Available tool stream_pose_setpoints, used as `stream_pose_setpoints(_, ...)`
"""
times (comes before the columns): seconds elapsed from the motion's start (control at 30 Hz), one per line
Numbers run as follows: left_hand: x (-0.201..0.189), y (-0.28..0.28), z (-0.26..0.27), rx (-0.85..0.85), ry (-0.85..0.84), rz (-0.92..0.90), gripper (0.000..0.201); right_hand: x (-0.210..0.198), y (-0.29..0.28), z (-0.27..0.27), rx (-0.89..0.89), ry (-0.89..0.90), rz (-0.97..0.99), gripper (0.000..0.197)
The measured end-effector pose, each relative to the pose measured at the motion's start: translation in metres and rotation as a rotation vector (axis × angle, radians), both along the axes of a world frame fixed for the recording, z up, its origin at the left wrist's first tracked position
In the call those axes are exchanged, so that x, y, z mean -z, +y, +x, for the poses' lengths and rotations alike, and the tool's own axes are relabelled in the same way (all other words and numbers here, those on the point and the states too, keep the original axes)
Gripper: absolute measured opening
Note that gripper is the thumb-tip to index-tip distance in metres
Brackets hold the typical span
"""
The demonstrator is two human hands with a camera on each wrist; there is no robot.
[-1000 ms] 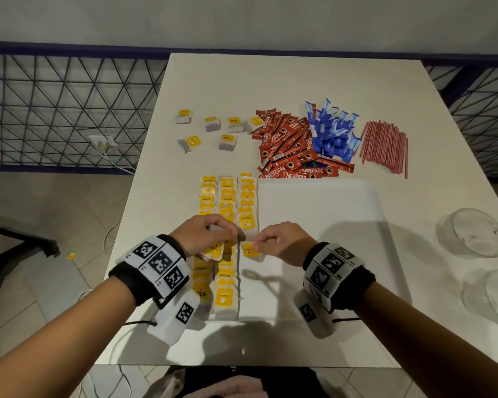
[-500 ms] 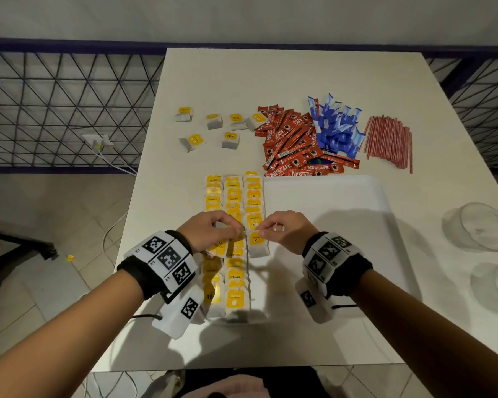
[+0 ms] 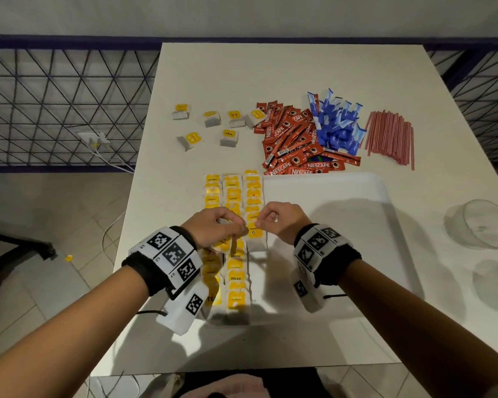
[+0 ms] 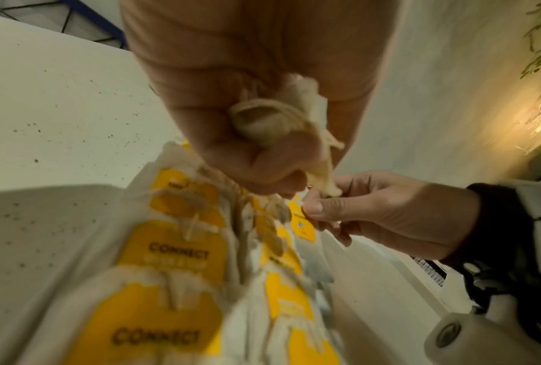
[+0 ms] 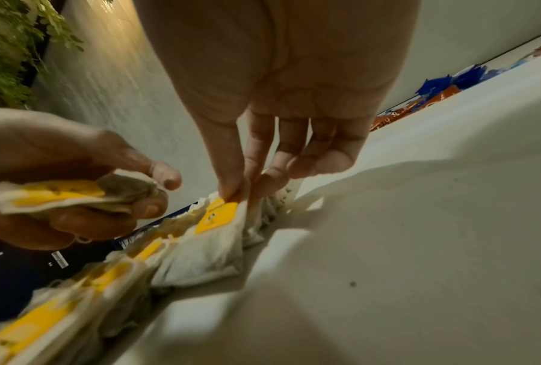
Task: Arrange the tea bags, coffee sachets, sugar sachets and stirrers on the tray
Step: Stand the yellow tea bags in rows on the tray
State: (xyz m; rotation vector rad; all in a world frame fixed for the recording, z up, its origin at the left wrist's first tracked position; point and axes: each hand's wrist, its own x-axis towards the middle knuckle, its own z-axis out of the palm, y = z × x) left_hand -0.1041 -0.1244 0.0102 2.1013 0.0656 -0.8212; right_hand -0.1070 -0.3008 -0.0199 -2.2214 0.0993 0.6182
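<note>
Left hand point(image 3: 213, 228) has its fingers curled around a spare tea bag point(image 5: 72, 197), held just over the rows of tea bags point(image 3: 233, 196) along the left side of the white tray point(image 3: 328, 196). Right next to it, the right hand point(image 3: 279, 222) pinches the yellow tag of a tea bag in the third row point(image 3: 255, 237), thumb and fingertips on its far end, bag lying flat on the tray.
</note>
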Motion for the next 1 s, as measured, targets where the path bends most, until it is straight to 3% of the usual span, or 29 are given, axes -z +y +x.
stream_pose_setpoints(0.1,-0.001,-0.001,0.001,-0.101,0.043,-0.104,0.014,0.004,-0.001,0.0,-0.008,0.012,-0.015,0.011)
stream_pose_setpoints(0.2,-0.009,-0.003,0.003,-0.34,0.24,-0.356,0.023,-0.001,-0.003,-0.001,0.005,-0.004,-0.008,0.013)
stream_pose_setpoints(0.33,-0.019,-0.003,0.005,-0.495,0.427,-0.594,0.029,-0.021,-0.001,-0.005,0.046,-0.063,0.125,0.013)
stream_pose_setpoints(0.5,-0.03,-0.009,0.005,-0.596,0.447,-0.744,0.023,-0.047,0.006,-0.003,-0.025,0.154,0.144,0.041)
stream_pose_setpoints(0.6,-0.031,-0.015,0.005,-0.576,0.375,-0.784,0.024,-0.055,0.007,-0.003,-0.031,0.204,0.128,0.039)
stream_pose_setpoints(0.73,-0.034,-0.023,0.001,-0.566,0.33,-0.804,0.02,-0.062,0.009,-0.006,0.082,0.157,0.296,0.019)
stream_pose_setpoints(1.0,-0.032,-0.022,-0.012,-0.717,0.341,-0.754,0.014,-0.076,0.002,0.003,0.216,0.085,0.478,0.019)
